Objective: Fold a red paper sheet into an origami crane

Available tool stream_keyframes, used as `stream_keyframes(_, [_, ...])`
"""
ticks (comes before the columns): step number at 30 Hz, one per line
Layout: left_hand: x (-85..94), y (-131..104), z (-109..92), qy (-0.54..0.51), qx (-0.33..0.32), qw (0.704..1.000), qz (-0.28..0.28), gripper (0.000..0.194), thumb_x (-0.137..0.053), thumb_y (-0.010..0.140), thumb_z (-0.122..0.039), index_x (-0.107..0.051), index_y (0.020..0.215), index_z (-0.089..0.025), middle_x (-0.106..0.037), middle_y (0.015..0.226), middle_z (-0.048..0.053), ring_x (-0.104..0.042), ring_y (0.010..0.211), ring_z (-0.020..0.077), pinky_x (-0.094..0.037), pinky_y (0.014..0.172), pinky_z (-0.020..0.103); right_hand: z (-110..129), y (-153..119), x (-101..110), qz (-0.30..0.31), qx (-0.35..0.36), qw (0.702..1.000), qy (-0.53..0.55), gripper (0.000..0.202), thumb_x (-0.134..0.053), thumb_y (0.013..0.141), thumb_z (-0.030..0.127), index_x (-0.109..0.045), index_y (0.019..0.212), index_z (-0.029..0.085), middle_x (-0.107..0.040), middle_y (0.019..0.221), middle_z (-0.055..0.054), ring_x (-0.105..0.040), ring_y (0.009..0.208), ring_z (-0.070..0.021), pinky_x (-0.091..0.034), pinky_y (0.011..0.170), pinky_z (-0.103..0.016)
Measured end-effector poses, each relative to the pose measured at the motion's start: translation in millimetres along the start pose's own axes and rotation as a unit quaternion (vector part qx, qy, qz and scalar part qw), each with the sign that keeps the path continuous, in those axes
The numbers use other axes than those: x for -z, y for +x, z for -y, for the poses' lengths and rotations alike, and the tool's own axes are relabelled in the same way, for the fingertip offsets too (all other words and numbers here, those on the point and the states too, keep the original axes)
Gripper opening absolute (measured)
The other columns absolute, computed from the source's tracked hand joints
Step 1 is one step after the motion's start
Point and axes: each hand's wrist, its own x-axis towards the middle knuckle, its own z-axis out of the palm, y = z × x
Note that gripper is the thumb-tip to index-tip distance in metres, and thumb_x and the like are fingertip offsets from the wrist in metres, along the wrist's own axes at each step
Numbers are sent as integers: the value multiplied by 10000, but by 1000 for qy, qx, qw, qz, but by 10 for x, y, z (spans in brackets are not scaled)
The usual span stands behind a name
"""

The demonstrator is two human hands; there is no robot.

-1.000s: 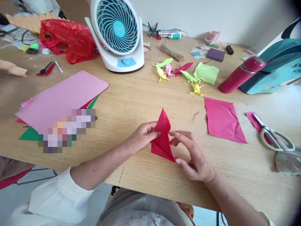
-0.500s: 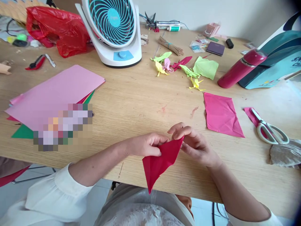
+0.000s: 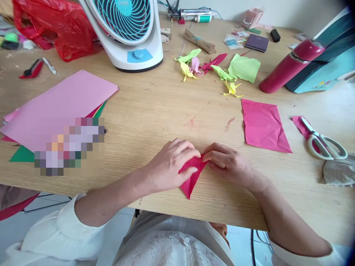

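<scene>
- Over the table (image 3: 155, 122), the right hand (image 3: 235, 166) pinches the red paper (image 3: 189, 185) by one corner;
- the left hand (image 3: 173, 162) curves over it, finger grip unclear;
- scissors (image 3: 318, 137) lie rightward

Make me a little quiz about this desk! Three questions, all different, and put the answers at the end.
1. True or false: the left hand and right hand are both at the folded red paper.
2. What lies on top of the narrow pink strip?
3. Order from left to right: flask, fan, light green sheet.

Key: 1 true; 2 scissors; 3 fan, light green sheet, flask.
</scene>
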Motion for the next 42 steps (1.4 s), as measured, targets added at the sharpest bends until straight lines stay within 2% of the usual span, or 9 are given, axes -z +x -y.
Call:
stream_keyframes(1, [-18,-11,-65,19,1,1000,1,237,-632,910,-315,-606,1102,-180,-622,1093,75,-551,1072,255,-459,961,425,7,-8,-4,2,-2,1000,-8,189,-494,983,106,-634,1058,208,-634,1081,-87,-624,955,-193,-501,820,-342])
stream_keyframes(3, [-75,-29,-194,71,16,997,25,434,-704,840,-527,-601,1048,-160,-618,1032,87,-552,989,283,-487,871,444,28,-26,-7,-2,-5,1000,-13,174,-502,985,124,-640,1052,207,-638,1074,-86,-627,947,-193,-499,815,-338])
stream_keyframes(6, [-198,-41,-308,144,56,987,38,570,-733,760,-641,-580,994,-144,-604,994,100,-553,927,301,-503,817,462,47,-65,-18,-22,-24,999,4,166,-519,973,124,-645,1040,209,-636,1050,-74,-631,935,-187,-499,805,-329])
stream_keyframes(13, [-287,-52,-268,143,80,986,30,114,-535,937,-195,-564,1044,-168,-604,1009,78,-586,949,246,-511,848,395,-69,-152,-93,-61,-63,994,62,185,-554,931,95,-650,1016,227,-638,993,-49,-640,857,-165,-498,728,-292])
stream_keyframes(19, [-266,38,-282,128,121,984,35,61,-557,935,-227,-557,975,-181,-638,965,64,-617,887,237,-518,779,380,-108,-136,-129,-82,-61,992,73,152,-578,935,122,-664,1002,228,-632,988,-56,-624,848,-169,-492,715,-302])
stream_keyframes(28, [-223,64,-144,41,120,992,24,136,-503,977,-205,-578,865,-187,-612,847,10,-607,763,161,-461,677,297,-41,-83,-163,-117,-150,971,143,135,-642,900,128,-678,995,217,-650,949,-35,-614,851,-167,-475,747,-304])
stream_keyframes(34, [-227,63,-58,-26,118,993,-6,125,-555,947,-217,-567,1071,-208,-599,1130,48,-633,938,183,-503,768,317,-37,-74,-170,-118,-178,958,194,70,-621,933,182,-670,970,214,-658,946,-41,-618,867,-173,-480,762,-305])
stream_keyframes(38, [-233,84,-31,-56,138,989,-17,290,-579,929,-207,-528,1214,-209,-615,1156,58,-634,1011,209,-518,830,349,-11,-69,-177,-127,-185,949,219,52,-616,929,177,-639,959,212,-647,931,-34,-612,848,-169,-483,762,-304])
stream_keyframes(42, [-212,98,-24,-75,132,988,-6,239,-584,925,-185,-600,1160,-227,-623,1097,46,-634,989,199,-515,844,342,15,-59,-209,-140,-178,945,238,43,-612,934,181,-633,952,214,-642,915,-31,-608,840,-168,-483,761,-306])
